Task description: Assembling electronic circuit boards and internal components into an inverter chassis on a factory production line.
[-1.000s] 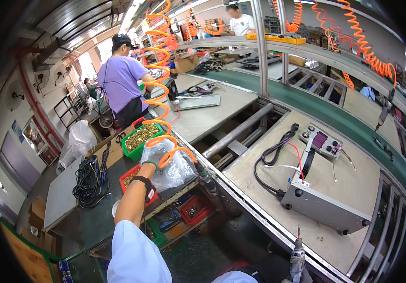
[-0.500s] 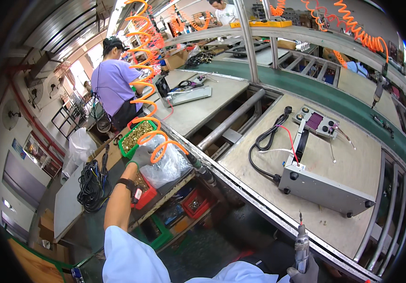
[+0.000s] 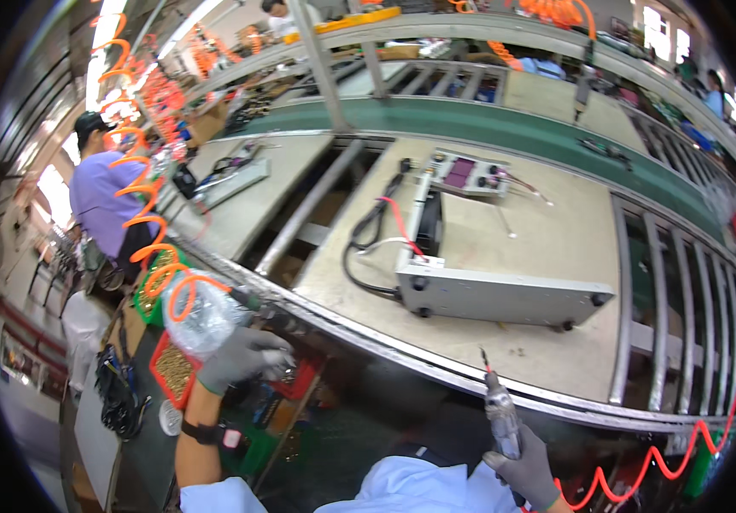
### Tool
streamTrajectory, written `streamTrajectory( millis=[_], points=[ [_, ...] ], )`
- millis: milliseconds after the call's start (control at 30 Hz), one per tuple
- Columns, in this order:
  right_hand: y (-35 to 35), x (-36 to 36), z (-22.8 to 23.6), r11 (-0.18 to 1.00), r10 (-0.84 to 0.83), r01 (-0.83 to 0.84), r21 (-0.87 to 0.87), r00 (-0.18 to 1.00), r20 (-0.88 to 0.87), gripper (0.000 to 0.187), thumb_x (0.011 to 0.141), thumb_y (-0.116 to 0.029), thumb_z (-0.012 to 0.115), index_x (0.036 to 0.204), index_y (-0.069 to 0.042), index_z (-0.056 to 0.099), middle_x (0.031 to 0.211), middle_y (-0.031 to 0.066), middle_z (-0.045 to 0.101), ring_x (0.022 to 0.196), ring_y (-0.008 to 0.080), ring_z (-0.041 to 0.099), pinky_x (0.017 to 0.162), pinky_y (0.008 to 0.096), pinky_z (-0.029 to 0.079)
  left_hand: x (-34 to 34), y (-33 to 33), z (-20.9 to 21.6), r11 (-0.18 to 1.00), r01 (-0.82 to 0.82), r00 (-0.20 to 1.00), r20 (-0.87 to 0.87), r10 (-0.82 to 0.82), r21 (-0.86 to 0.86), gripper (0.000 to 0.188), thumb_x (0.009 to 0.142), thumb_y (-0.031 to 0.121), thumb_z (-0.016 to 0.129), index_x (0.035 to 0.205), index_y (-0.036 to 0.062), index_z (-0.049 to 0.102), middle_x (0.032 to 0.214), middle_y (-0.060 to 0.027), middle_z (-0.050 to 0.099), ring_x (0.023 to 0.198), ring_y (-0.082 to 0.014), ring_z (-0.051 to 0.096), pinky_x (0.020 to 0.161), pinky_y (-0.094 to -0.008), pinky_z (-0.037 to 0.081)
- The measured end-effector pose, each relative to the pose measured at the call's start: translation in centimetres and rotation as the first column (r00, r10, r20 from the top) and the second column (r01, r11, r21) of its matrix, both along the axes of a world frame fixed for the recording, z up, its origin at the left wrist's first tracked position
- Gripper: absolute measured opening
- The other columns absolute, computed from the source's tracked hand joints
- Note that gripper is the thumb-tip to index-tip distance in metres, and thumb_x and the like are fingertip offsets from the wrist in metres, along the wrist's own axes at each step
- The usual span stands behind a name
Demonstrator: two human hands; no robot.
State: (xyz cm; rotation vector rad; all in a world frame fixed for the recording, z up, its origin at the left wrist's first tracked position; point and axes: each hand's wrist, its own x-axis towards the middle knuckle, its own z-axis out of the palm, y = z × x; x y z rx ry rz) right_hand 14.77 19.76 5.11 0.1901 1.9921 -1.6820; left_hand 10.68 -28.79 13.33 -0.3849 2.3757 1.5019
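Observation:
My left hand (image 3: 244, 357), in a grey glove, hovers by the bench's right edge with its fingers drawn together. Whatever is between them is too small and blurred to name. Beside it lie a clear plastic bag (image 3: 203, 318) and a red bin (image 3: 159, 376) of small brass-coloured screws. My right hand (image 3: 530, 470), gloved too, grips an air screwdriver (image 3: 501, 412) with its bit pointing up, near the worktable's front edge. Beyond it a grey metal housing (image 3: 500, 295) stands on its side. A black fan (image 3: 430, 224) and a small panel with a purple part (image 3: 468, 173) adjoin it.
A green bin (image 3: 142, 301) of screws and a black cable bundle (image 3: 120, 389) sit on the left bench. Orange coiled hoses (image 3: 133, 162) hang at left. Metal rollers (image 3: 684, 299) flank the board. A person in a purple shirt (image 3: 107, 192) stands at far left.
My left hand has drawn back from the screw bins toward the right. The screwdriver in my right hand has risen and moved into fuller view. The head view has swung to the right.

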Motion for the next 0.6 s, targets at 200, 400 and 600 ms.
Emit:
streamTrajectory(
  millis=[200,400,600],
  points=[
    [1.2,0.4,-0.1,0.997,-0.080,0.079,0.026,0.995,0.064,0.047,0.077,-0.023,0.083,0.112,-0.003,0.058,0.080,0.0055,0.060,0.061,0.0096,0.058,0.055,0.0281,0.048,-9.3,18.8,-7.4,0.860,0.365,0.603,-0.613,-0.511,-0.358,0.022,0.091,0.014,0.069,0.108,0.0006,0.071,0.089,-0.0124,0.072,0.078,-0.0246,0.069,0.072,-0.0362,0.054],
    [3.3,2.1,-0.7,0.982,-0.181,0.183,0.044,0.982,-0.061,0.044,0.077,-0.023,0.082,0.108,-0.002,0.058,0.078,0.0055,0.060,0.059,0.0091,0.058,0.053,0.0279,0.048,-12.8,25.3,-11.7,0.768,0.362,0.600,-0.498,-0.626,-0.528,0.019,0.088,0.017,0.070,0.102,0.0047,0.073,0.084,-0.0163,0.067,0.082,-0.0352,0.066,0.074,-0.0436,0.052],
    [4.6,1.6,-0.3,0.963,-0.270,0.270,0.009,0.960,0.069,0.044,0.078,-0.024,0.079,0.105,-0.002,0.054,0.073,0.0041,0.056,0.054,0.0094,0.056,0.046,0.0266,0.048,-13.4,23.5,-12.2,0.783,0.364,0.578,-0.536,-0.615,-0.505,0.020,0.088,0.015,0.070,0.105,0.0050,0.073,0.091,-0.0182,0.069,0.084,-0.0364,0.067,0.076,-0.0428,0.053]
  ],
)
